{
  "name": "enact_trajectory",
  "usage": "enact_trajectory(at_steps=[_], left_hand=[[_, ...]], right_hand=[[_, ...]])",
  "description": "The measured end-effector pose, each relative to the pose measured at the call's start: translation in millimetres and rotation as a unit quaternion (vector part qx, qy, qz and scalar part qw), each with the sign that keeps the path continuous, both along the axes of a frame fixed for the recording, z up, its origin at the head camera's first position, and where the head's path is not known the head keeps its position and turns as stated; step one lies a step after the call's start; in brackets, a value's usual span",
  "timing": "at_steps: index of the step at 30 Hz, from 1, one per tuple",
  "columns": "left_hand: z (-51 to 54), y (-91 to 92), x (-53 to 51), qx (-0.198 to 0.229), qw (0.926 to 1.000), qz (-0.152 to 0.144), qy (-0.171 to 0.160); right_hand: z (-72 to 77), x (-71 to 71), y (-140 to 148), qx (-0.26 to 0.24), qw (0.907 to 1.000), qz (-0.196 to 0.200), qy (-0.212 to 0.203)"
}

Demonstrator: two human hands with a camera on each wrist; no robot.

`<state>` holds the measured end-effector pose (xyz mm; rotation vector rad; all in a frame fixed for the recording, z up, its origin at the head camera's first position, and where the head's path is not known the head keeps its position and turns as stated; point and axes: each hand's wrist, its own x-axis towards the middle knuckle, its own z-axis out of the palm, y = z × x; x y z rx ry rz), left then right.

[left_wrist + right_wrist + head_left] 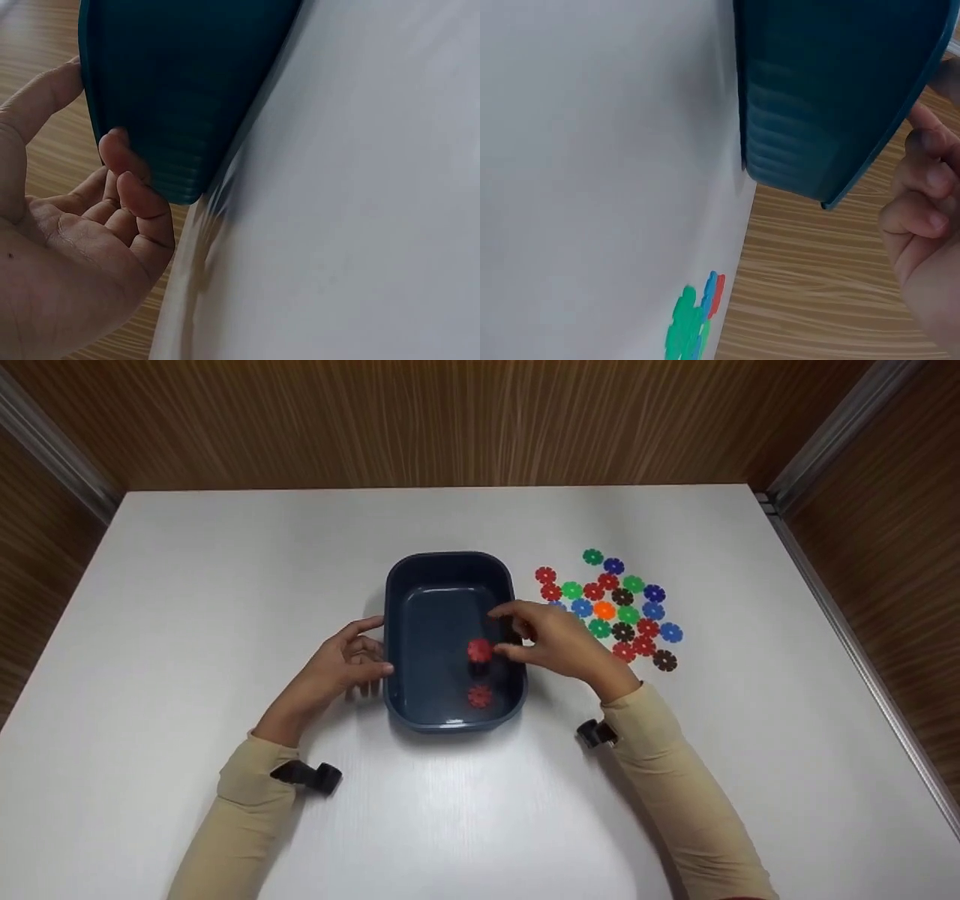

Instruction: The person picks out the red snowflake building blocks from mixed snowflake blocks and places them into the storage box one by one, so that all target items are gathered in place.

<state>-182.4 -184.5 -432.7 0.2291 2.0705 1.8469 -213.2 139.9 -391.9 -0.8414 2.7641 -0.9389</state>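
Note:
A dark blue bin (435, 660) stands on the white table. My left hand (330, 664) touches its left wall, thumb at the rim; in the left wrist view the fingers of that hand (97, 202) lie bent against the wall. My right hand (559, 641) is over the bin's right rim, thumb and forefinger apart with nothing between them. A red flower-shaped piece (479, 650) is just off the thumb tip, above the bin's floor; another red piece (480, 696) lies on the floor near the front. In the right wrist view the right hand (930, 195) is beyond the rim, partly hidden.
Right of the bin, several flower-shaped pieces in red, green, blue, brown and orange (604, 610) lie spread on the table (450, 810), some partly hidden by my right hand. A wooden panel (435, 424) rises behind the table, with others at both sides.

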Motion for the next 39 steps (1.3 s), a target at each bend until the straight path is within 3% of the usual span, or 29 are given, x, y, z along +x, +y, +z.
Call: enact_trajectory(at_steps=[10, 28, 34, 39], left_hand=[[-1.2, -0.7, 0.8, 0.001, 1.0, -0.006, -0.002], [-0.9, -5.2, -1.0, -0.009, 0.9999, -0.009, -0.001], [-2.2, -5.8, -0.3, 0.002, 0.9999, -0.012, 0.001], [-1.9, -5.8, -0.7, -0.002, 0.9999, -0.013, 0.001]], right_hand=[[-9.2, -10.0, 45.9, -0.064, 0.9949, -0.065, -0.042], [-10.1, -1.3, 133.6, 0.007, 0.9856, -0.11, -0.128], [-9.4, 1.6, 147.1, 0.059, 0.9784, -0.117, -0.16], [-11.3, 3.2, 151.8, 0.09, 0.977, -0.114, -0.156]])
